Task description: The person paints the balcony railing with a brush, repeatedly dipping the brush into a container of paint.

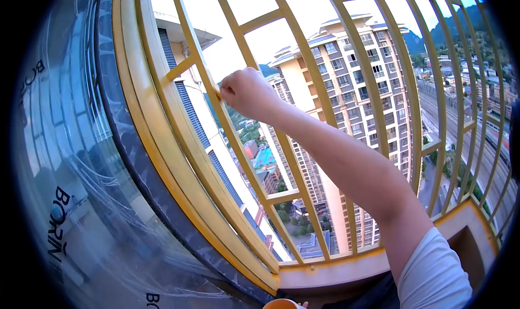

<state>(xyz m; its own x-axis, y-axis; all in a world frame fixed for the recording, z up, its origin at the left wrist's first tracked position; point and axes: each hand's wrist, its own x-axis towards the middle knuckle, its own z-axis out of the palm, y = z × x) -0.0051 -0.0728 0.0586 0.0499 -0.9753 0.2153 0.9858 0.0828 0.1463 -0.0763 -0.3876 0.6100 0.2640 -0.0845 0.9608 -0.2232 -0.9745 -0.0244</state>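
Observation:
My right hand (pixel 248 92) is closed in a fist against a narrow upright yellow bar (pixel 223 114) of the window guard. Whatever its fingers grip, if anything, is hidden behind them. At the bottom edge, a cup (pixel 280 304) with a pale rim and an orange-yellow inside is cut off by the frame. Fingertips of my left hand (pixel 305 304) show at the cup's right side; the rest of that hand is out of sight.
Left of the bars stands a glass pane (pixel 81 201) in printed protective film, with a dark frame (pixel 146 184). A pale ledge (pixel 336 274) with a yellow rail runs below the bars. Tall buildings (pixel 357 87) and a road (pixel 433 109) lie far below outside.

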